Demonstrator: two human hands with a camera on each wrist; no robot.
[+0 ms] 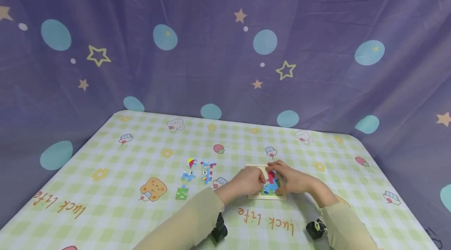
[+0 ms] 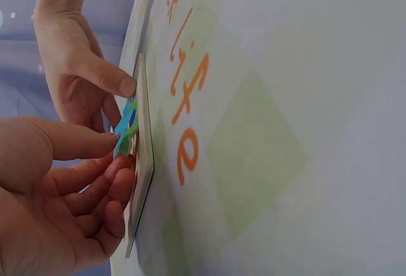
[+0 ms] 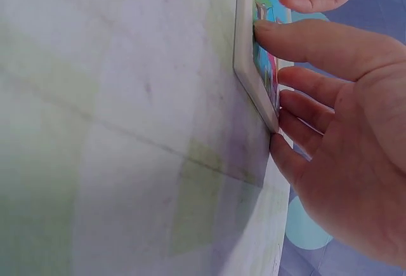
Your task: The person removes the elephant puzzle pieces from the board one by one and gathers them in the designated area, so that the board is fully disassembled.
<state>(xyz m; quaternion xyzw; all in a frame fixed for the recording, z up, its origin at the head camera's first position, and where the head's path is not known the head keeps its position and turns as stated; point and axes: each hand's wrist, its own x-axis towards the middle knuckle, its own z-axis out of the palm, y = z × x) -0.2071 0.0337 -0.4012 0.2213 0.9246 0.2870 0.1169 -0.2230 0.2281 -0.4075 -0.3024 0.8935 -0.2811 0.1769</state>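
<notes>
A shallow wooden puzzle frame (image 1: 266,197) lies on the table, with colourful pieces (image 1: 270,184) filling its right part. My left hand (image 1: 249,179) is over its left side. In the left wrist view, the thumb and fingers pinch a blue and green puzzle piece (image 2: 125,138), tilted above the frame. My right hand (image 1: 294,179) arches over the right side. In the right wrist view, its thumb (image 3: 285,38) touches the laid pieces, and the other fingertips rest at the frame's edge. My hands partly hide the pieces inside.
Left of the frame lie several loose puzzle pieces: a yellow and red one (image 1: 192,162), a blue one (image 1: 188,176), blue pieces with red edging (image 1: 207,172) and a green one (image 1: 182,193). A checked cloth (image 1: 141,222) covers the table; a purple curtain (image 1: 218,74) hangs behind.
</notes>
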